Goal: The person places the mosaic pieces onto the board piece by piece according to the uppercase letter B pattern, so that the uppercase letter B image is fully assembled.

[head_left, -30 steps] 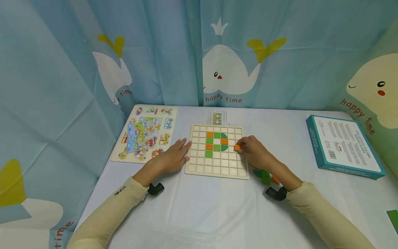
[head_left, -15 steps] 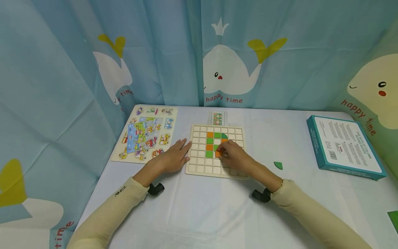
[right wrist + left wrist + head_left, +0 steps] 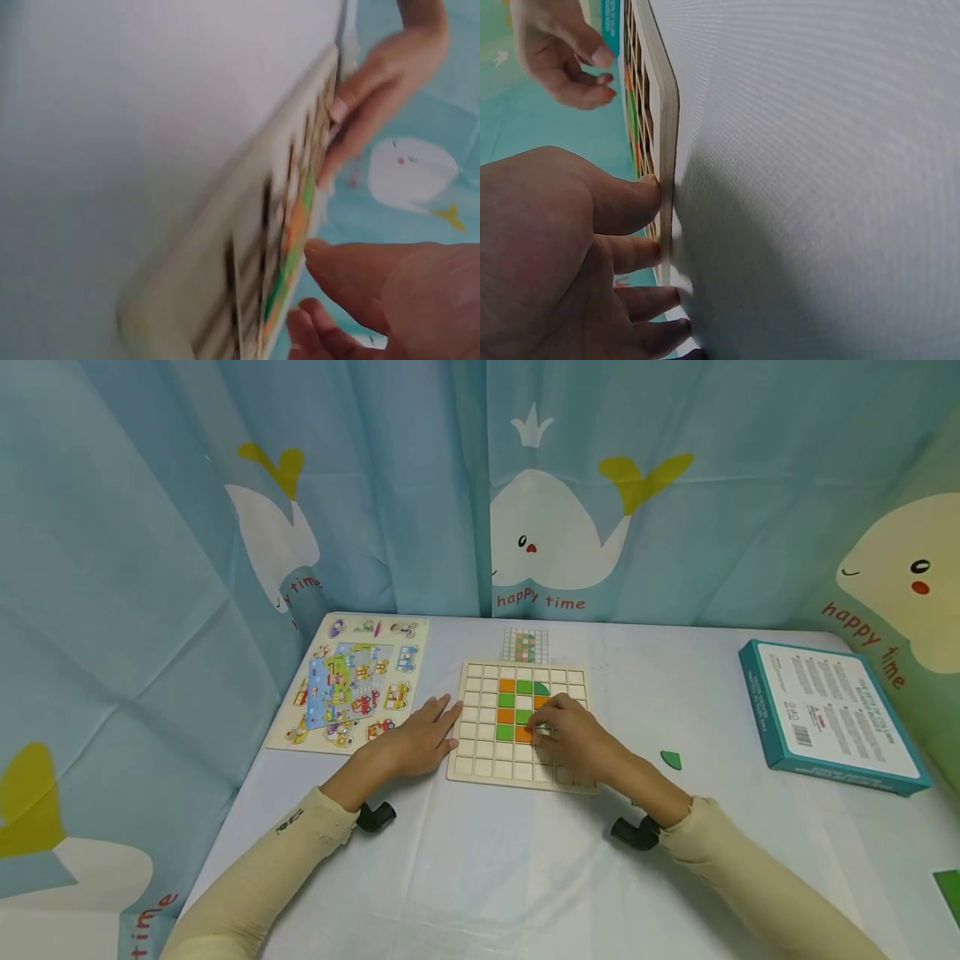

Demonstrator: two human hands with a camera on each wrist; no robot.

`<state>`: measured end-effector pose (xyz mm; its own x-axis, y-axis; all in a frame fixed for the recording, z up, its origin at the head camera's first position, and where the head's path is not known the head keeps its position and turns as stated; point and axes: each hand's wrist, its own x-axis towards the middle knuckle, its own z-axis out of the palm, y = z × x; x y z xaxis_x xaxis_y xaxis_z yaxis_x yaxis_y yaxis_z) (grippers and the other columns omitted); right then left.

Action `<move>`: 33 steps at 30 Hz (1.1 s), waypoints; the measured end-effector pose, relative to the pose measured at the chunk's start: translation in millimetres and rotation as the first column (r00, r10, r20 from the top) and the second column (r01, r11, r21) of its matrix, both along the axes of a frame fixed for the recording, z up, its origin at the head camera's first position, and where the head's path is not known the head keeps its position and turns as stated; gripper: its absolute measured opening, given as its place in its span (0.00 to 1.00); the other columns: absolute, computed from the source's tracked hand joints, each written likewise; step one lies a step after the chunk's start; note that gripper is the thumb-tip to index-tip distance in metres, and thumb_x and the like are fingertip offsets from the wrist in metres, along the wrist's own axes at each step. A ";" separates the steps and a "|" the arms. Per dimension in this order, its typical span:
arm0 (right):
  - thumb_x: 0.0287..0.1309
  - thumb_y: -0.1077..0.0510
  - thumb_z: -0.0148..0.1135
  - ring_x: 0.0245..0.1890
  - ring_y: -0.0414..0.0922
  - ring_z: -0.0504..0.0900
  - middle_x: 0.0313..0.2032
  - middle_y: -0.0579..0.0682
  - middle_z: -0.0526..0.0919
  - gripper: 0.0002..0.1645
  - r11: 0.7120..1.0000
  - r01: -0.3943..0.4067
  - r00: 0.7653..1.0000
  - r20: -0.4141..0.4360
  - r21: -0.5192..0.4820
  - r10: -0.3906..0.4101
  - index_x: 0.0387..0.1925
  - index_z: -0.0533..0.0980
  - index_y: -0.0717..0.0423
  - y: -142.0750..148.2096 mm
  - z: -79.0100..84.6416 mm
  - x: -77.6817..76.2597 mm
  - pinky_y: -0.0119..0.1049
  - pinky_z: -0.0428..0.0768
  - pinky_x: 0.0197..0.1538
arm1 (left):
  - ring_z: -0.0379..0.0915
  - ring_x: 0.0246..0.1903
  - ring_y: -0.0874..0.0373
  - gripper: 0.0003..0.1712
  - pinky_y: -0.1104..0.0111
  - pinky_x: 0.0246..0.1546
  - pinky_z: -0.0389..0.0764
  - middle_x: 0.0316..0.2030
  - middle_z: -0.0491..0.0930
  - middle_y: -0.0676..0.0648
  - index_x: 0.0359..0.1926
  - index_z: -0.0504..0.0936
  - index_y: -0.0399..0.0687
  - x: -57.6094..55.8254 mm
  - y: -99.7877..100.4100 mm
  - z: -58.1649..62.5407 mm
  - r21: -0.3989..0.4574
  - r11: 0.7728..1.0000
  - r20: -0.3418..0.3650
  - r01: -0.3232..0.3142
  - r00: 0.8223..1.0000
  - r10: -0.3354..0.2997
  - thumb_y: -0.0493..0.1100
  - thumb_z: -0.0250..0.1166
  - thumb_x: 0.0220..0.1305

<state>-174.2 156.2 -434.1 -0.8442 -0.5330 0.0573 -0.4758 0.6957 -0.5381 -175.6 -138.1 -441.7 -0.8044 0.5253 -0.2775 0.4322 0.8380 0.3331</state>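
Observation:
A wooden grid board point(image 3: 480, 767) lies on the table with orange and green tiles set in its cells. My left hand point(image 3: 420, 739) rests at the board's left edge, fingers spread; in the left wrist view its thumb and fingertips point(image 3: 649, 199) touch the rim. Over the board is my right hand point(image 3: 573, 735), bent fingers right at an orange square tile point(image 3: 523, 734) that sits flat in a cell beside a green square point(image 3: 505, 732). Nothing shows between the fingers of the right hand point(image 3: 566, 56) in the left wrist view. This hand hides the board's right part.
A small pattern card point(image 3: 526, 645) lies just behind the board. To the left is a picture puzzle board point(image 3: 281, 739) with a colourful card point(image 3: 330, 689) on it. A teal box point(image 3: 832, 710) stands at the right. A green quarter-round tile point(image 3: 671, 760) lies near the right forearm.
My right hand has carried an orange tile from the board's right edge leftward to a cell below the green one, where it now lies flat. The left hand has stayed put.

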 end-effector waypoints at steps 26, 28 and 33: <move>0.59 0.69 0.65 0.38 0.55 0.75 0.38 0.60 0.78 0.11 0.934 0.161 0.951 0.204 0.320 -0.234 0.43 0.75 0.68 144.8 22.8 15.9 0.51 0.79 0.42 | 0.35 0.75 0.40 0.37 0.52 0.72 0.47 0.78 0.41 0.37 0.80 0.45 0.43 -0.7 -0.1 -2.0 -0.009 1.000 -0.009 0.013 1.000 -0.013 0.50 0.47 0.80; 0.61 0.68 0.64 0.38 0.55 0.76 0.38 0.59 0.79 0.10 0.941 0.173 0.954 0.187 0.290 -0.233 0.44 0.76 0.68 146.3 21.1 14.8 0.52 0.79 0.42 | 0.35 0.76 0.40 0.37 0.53 0.72 0.47 0.78 0.41 0.37 0.80 0.45 0.43 -0.6 -0.2 -1.8 -0.012 1.000 -0.009 0.012 1.000 -0.012 0.50 0.47 0.80; 0.68 0.61 0.61 0.39 0.53 0.78 0.40 0.58 0.82 0.14 0.955 0.226 0.952 0.162 0.192 -0.258 0.49 0.78 0.69 154.6 16.7 8.2 0.50 0.79 0.41 | 0.36 0.75 0.40 0.37 0.52 0.72 0.48 0.78 0.41 0.37 0.80 0.46 0.43 0.1 -0.4 -1.4 -0.011 1.000 -0.017 0.012 1.000 -0.012 0.51 0.47 0.80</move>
